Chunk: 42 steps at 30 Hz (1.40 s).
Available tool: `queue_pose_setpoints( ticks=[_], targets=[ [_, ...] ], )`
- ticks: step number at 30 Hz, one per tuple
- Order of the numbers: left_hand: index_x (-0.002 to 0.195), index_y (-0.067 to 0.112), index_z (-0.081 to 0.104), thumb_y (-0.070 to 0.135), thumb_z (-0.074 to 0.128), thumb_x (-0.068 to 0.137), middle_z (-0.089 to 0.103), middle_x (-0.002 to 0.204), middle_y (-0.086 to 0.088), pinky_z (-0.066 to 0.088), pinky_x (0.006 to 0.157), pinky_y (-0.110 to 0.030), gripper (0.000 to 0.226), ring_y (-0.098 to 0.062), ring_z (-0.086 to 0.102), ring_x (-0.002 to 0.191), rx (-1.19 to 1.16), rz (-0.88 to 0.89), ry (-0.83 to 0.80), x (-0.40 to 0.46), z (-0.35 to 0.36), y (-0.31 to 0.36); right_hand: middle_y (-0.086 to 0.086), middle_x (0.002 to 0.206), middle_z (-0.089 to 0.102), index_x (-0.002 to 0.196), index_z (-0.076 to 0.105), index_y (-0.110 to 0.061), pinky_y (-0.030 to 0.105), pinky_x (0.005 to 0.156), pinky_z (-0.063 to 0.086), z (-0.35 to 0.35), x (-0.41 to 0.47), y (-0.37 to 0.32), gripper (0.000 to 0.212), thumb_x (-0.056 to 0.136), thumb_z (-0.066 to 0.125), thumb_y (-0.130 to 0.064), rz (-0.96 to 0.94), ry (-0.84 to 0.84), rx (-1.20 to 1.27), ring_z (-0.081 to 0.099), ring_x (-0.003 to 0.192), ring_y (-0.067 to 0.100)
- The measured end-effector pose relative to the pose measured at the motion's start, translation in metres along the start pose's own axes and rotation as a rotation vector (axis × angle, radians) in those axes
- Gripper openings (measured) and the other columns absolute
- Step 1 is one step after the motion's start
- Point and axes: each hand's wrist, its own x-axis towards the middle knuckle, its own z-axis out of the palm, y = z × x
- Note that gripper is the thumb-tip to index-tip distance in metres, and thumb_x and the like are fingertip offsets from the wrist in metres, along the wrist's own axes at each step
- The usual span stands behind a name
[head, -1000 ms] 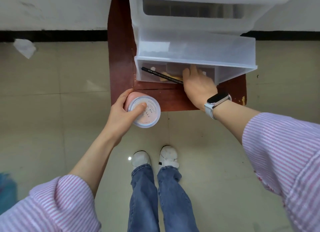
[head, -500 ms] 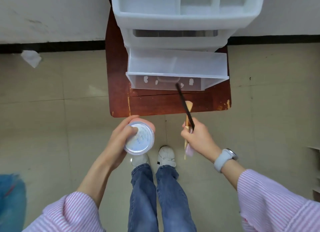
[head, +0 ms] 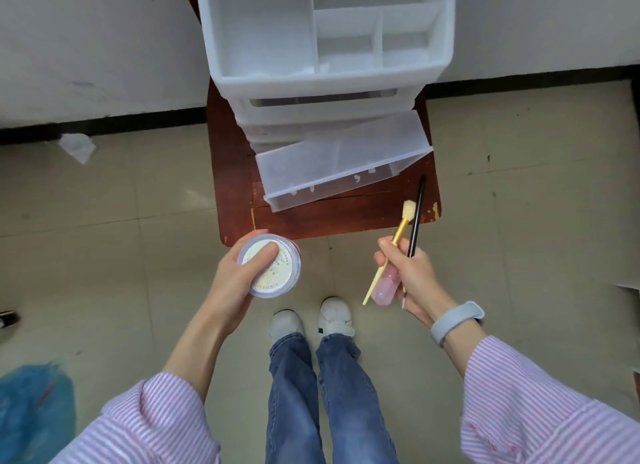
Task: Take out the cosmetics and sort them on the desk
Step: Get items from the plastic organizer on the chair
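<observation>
A round jar (head: 269,265) is held in the left hand (head: 231,287), the fingers wrapped round its side and the thumb laid across its lid. A gold-handled brush (head: 398,233), a black pencil (head: 415,218) and a small pink bottle (head: 384,285) are pinched together in the right hand (head: 412,280), so both grips are closed and full. The bundle is best carried level and close to the body, since three thin items in one grip are judged likely to slip; each should be set down singly, by kind.

The pulled-out drawer (head: 343,162) of the white organiser (head: 325,48) sits askew and looks emptied. The organiser takes up most of the small red-brown surface (head: 235,173). Around it lie a tiled floor (head: 104,238), a white wall with dark skirting, a scrap of paper (head: 78,147) and a blue bag (head: 31,404).
</observation>
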Motion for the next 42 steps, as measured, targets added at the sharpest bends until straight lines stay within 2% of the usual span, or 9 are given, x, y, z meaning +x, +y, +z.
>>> queue_pose_setpoints(
  ticks=[4,10,16,22,25,30,34,37,42],
  targets=[
    [0.101,0.033,0.062,0.037,0.074,0.057,0.064,0.101,0.009,0.048,0.063,-0.01,0.046,0.002,0.062,0.078,0.164,0.063,0.078,0.002,0.001,0.003,-0.007,0.053,0.054,0.087,0.053,-0.013,0.02,0.05,0.043,-0.015,0.005,0.009,0.011,0.094,0.05,-0.022,0.068,0.018,0.277,0.049,0.047,0.006],
    [0.126,0.038,0.043,0.026,0.079,0.071,0.058,0.109,0.02,0.042,0.063,-0.002,0.067,0.006,0.058,0.09,0.359,0.065,0.049,0.015,0.004,0.001,-0.004,0.045,0.046,0.087,0.048,-0.009,0.02,0.047,0.047,-0.02,0.032,-0.017,0.022,0.097,0.041,-0.027,0.153,0.099,0.657,0.045,0.037,0.009],
    [0.109,0.025,0.056,0.028,0.077,0.073,0.058,0.111,0.004,0.043,0.067,-0.013,0.041,-0.012,0.057,0.096,0.341,0.154,0.363,0.04,0.007,-0.007,0.003,0.064,0.044,0.089,0.045,-0.009,0.021,0.047,0.048,-0.011,0.061,-0.047,0.011,0.096,0.046,-0.017,0.028,0.329,0.452,0.046,0.045,0.012],
    [0.126,0.015,0.048,0.028,0.064,0.086,0.055,0.123,-0.003,0.044,0.085,-0.021,0.045,-0.012,0.055,0.102,0.185,0.183,0.626,0.064,-0.006,-0.011,0.004,0.07,0.043,0.099,0.038,-0.007,0.025,0.054,0.047,0.007,0.091,-0.049,0.006,0.098,0.035,-0.011,-0.01,0.437,0.261,0.042,0.052,0.014],
    [0.131,0.014,0.044,0.029,0.059,0.089,0.052,0.129,-0.004,0.042,0.097,-0.027,0.047,-0.016,0.052,0.113,0.215,0.198,0.645,0.077,-0.007,-0.006,0.004,0.068,0.042,0.088,0.04,-0.009,0.025,0.051,0.045,0.014,0.099,-0.046,0.012,0.096,0.032,-0.008,-0.063,0.459,0.135,0.04,0.049,0.013],
    [0.136,0.015,0.037,0.035,0.05,0.093,0.047,0.135,-0.005,0.039,0.103,-0.033,0.049,-0.018,0.047,0.122,0.242,0.179,0.609,0.093,0.0,-0.001,0.004,0.062,0.042,0.079,0.044,-0.013,0.024,0.044,0.042,0.011,0.104,-0.05,0.017,0.095,0.042,-0.01,-0.116,0.355,0.211,0.042,0.046,0.015],
    [0.143,0.017,0.026,0.042,0.042,0.094,0.032,0.146,-0.006,0.024,0.111,-0.042,0.056,-0.024,0.021,0.136,0.43,0.1,0.613,0.096,0.006,0.001,0.005,0.06,0.043,0.08,0.05,-0.012,0.022,0.042,0.04,0.006,0.104,-0.053,0.013,0.089,0.052,-0.003,-0.116,0.232,0.247,0.042,0.045,0.015],
    [0.142,0.015,0.028,0.035,0.043,0.095,0.026,0.149,-0.004,0.017,0.11,-0.045,0.054,-0.025,0.016,0.137,0.554,0.125,0.657,0.089,0.01,0.005,0.005,0.058,0.042,0.079,0.05,-0.012,0.023,0.043,0.04,0.004,0.104,-0.053,0.014,0.087,0.055,-0.001,-0.132,0.207,0.226,0.042,0.045,0.015],
    [0.113,0.008,0.058,0.019,0.055,0.077,0.053,0.118,-0.013,0.029,0.086,-0.038,0.038,-0.033,0.042,0.112,0.865,0.517,0.711,0.057,0.026,0.002,0.004,0.057,0.044,0.081,0.051,-0.01,0.023,0.042,0.04,0.005,0.107,-0.055,0.01,0.086,0.059,-0.007,-0.149,0.22,0.207,0.043,0.044,0.014]
  ],
)
